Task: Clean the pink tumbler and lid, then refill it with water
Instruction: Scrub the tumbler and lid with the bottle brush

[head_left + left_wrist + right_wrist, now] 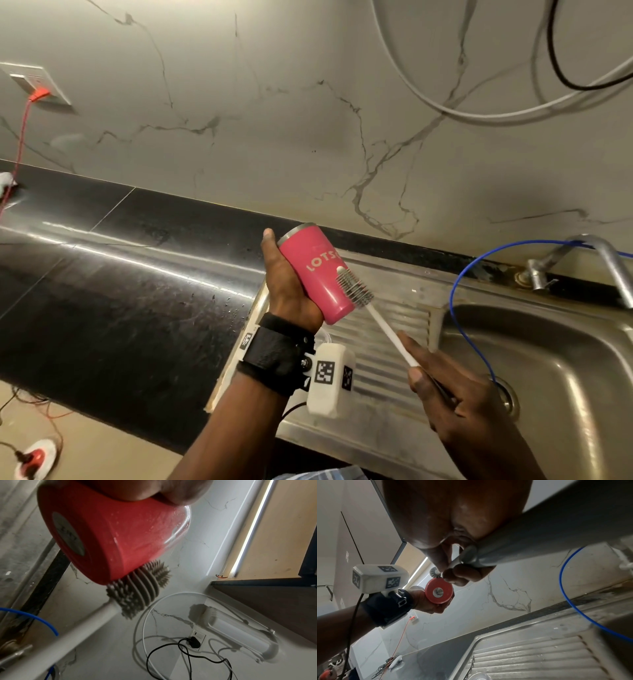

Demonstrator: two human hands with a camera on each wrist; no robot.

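My left hand (291,284) grips the pink tumbler (317,274), tilted with its steel rim pointing up and away, above the sink's drainboard (387,329). The tumbler carries no lid. A bottle brush (354,286) with grey silicone bristles and a white handle presses against the tumbler's outer wall near its base. My right hand (452,387) pinches the brush handle lower down. From the left wrist, the tumbler's base (96,536) and the brush head (137,591) touching it fill the view. In the right wrist view the tumbler's bottom (439,593) shows beyond my right hand's fingertips (458,577). I cannot make out the lid.
A steel sink basin (548,370) lies at the right with a tap (589,257) above it and a blue tube (459,308) running to the drain. A black countertop (120,267) stretches left. White and black cables (513,109) hang on the marble wall.
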